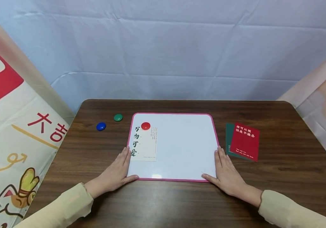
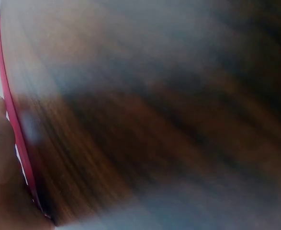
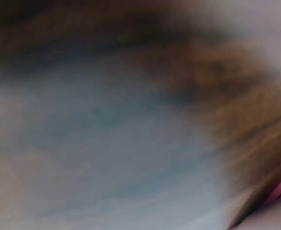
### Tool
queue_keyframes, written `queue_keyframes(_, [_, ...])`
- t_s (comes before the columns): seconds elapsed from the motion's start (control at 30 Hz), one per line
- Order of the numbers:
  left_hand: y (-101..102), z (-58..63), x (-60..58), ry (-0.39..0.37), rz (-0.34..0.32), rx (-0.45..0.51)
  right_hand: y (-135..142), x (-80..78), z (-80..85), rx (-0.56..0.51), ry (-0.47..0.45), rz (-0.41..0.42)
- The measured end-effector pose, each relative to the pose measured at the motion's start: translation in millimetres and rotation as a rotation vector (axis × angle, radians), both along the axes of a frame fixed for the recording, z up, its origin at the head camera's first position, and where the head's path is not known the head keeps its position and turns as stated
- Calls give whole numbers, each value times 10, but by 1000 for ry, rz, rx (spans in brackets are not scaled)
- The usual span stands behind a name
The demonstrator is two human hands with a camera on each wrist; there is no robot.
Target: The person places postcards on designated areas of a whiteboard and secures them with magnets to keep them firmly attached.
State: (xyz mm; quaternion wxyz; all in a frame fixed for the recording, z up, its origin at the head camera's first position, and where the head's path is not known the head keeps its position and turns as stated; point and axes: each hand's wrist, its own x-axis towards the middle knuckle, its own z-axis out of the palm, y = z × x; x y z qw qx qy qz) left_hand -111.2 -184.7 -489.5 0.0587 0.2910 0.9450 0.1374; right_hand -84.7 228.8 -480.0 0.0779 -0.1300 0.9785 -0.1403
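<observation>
A whiteboard (image 1: 180,145) with a pink rim lies flat on the brown table. My left hand (image 1: 116,171) touches its left edge with straight fingers, the thumb at the front left corner. On the opposite side, my right hand (image 1: 228,174) lies along the right edge, fingers extended and thumb over the front right corner. A white card (image 1: 148,148) with dark lettering is on the board's left part, and a round red magnet (image 1: 145,126) sits over its top. In the left wrist view, part of the hand (image 2: 1,167) shows beside the pink rim (image 2: 16,124).
Left of the board lie a blue magnet (image 1: 101,126) and a green magnet (image 1: 118,117). To its right, a red card (image 1: 245,142) partly covers a green card (image 1: 229,136). A pale cloth (image 1: 180,50) hangs behind the table (image 1: 166,202).
</observation>
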Motion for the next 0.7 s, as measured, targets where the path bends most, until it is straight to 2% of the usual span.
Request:
queue_keyframes(0.13, [4, -3, -3, 23, -16, -5, 3, -7, 11, 9, -5, 5])
queue_keyframes(0.47, [-8, -24, 0, 3, -16, -32, -3, -24, 107, 47, -21, 22])
queue_keyframes(0.7, [-12, -22, 4, 4, -19, -34, 25, -99, 213, 74, -15, 33])
